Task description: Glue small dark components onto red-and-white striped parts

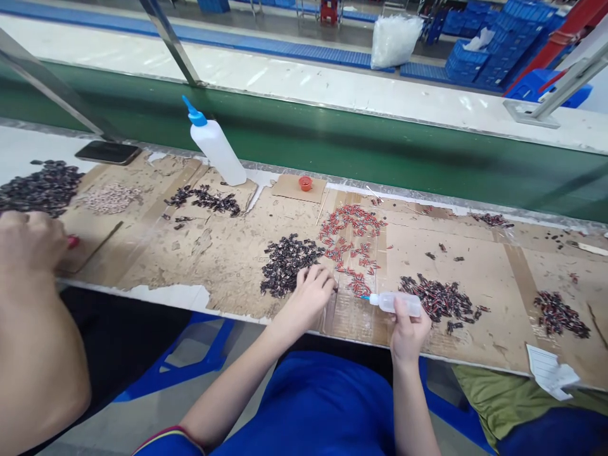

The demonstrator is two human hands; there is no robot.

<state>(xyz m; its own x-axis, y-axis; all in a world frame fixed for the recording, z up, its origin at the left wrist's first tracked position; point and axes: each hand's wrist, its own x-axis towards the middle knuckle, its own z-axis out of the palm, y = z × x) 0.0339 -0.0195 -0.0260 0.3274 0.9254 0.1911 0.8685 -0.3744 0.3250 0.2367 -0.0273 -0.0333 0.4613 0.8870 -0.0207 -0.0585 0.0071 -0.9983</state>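
Note:
My right hand [409, 329] is wrapped round a small clear squeeze bottle [396, 303], tilted on its side with its thin blue tip pointing left. That tip is close to the near end of a spread of small red-and-silver parts [354, 221]. My left hand [314, 286] has its fingers pinched together low over the cardboard, between the red parts and a heap of small black parts [287, 263]. What the pinch holds, if anything, is too small to make out. Right of the bottle lies a pile of black-and-red pieces [441, 297].
A co-worker's hand [31, 240] works at far left by a black heap [42, 187]. A large white bottle [218, 149] with a blue nozzle stands behind, near a red cap [305, 183]. A phone [108, 152] lies left; a green conveyor belt [332, 136] runs behind the table.

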